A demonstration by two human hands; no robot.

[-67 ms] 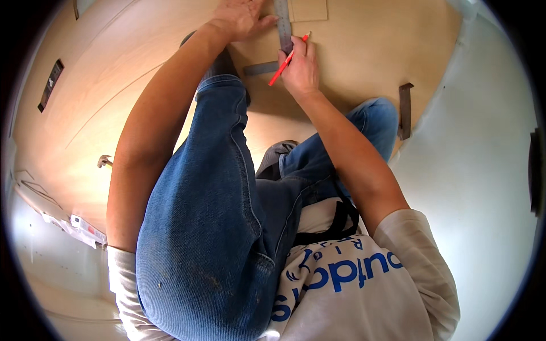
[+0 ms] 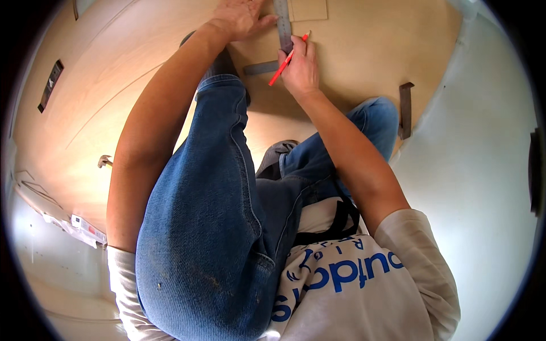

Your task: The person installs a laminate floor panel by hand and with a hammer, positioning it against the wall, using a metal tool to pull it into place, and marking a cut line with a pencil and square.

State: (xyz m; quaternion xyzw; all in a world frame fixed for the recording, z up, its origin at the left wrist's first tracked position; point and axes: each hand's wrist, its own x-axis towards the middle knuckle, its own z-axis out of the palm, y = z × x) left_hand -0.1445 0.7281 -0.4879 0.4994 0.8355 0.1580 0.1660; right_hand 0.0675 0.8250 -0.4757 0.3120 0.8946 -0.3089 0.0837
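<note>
A grey metal carpenter's square (image 2: 283, 24) lies on the light-brown wooden board (image 2: 364, 51) at the top of the view, its short arm pointing left. My right hand (image 2: 302, 71) has a red pencil (image 2: 280, 71) gripped between its fingers, tip slanting up to the right. Fingertips of that hand rest at the square's corner. To the left of the blade, my left hand (image 2: 239, 20) lies flat and open on the board, thumb reaching toward the metal; the upper edge of the picture cuts off its fingers. A rectangular outline (image 2: 308, 10) shows on the wood right of the blade.
My bent legs in jeans (image 2: 210, 227) take up the middle. A hammer (image 2: 104, 161) lies partly behind my left forearm. At the board's right side is a dark metal bracket (image 2: 405, 111); a dark slotted fitting (image 2: 50, 85) sits at far left. A pale wall (image 2: 472, 159) rises on the right.
</note>
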